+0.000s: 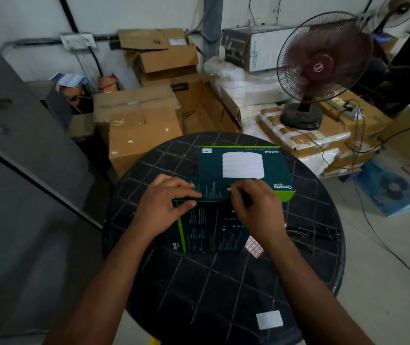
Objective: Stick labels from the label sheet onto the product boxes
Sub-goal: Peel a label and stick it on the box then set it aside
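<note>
Two dark green product boxes sit on a round black table (pixel 224 290). The far box (pixel 243 165) lies flat and shows a white device picture. The near box (pixel 211 230) faces me with its printed text side. My left hand (pixel 166 202) grips the near box's upper edge on the left. My right hand (pixel 256 210) rests on the same edge, its fingertips pinched on a small white label (pixel 229 190) held against the box. A label sheet (pixel 255 246) with red-outlined labels pokes out at the near box's lower right corner, partly hidden under my right wrist.
A white paper rectangle (pixel 269 319) lies near the table's front edge. Behind the table stand stacked cardboard boxes (pixel 144 125) and a maroon fan (pixel 321 68) on wrapped parcels. A grey cabinet (pixel 19 145) fills the left. Cables and a blue box (pixel 393 185) lie on the floor at right.
</note>
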`<state>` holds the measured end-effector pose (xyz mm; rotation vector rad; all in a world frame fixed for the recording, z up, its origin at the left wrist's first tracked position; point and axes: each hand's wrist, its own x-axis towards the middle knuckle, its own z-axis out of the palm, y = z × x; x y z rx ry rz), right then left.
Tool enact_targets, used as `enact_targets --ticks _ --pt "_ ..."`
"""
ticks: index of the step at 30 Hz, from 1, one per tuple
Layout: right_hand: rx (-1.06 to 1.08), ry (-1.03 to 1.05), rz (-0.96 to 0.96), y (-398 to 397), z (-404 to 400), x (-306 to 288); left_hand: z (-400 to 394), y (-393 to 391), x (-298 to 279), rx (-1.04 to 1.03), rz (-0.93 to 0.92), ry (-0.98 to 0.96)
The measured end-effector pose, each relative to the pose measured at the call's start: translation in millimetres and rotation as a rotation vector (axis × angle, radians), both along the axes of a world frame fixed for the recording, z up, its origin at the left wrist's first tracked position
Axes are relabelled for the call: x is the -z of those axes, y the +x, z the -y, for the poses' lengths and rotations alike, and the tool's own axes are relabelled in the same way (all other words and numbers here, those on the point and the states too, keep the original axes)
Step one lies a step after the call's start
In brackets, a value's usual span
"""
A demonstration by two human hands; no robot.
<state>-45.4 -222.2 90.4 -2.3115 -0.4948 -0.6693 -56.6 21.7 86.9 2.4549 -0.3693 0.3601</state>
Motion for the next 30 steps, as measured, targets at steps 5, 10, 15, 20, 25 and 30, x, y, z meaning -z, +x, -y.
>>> enact_targets --ticks 5,10,15,20,25,30 --pt "-0.121 -0.205 0.105 8 -17 10 14 -3 2 -0.104 0.081 0.067" --pt "-0.12 -0.3 0.148 8 -17 9 19 0 5 -0.138 0.115 0.144" --pt "-0.064 -0.392 0.229 6 -20 6 17 6 7 -0.12 0.136 0.177" --pt "-0.048 -0.472 0.264 7 -22 4 17 10 6 -0.116 0.14 0.173" --pt "-0.038 -0.5 0.263 6 -26 2 18 11 6 -0.124 0.147 0.168" --pt "-0.065 -0.482 0.261 3 -32 -1 16 11 7 -0.123 0.153 0.167"
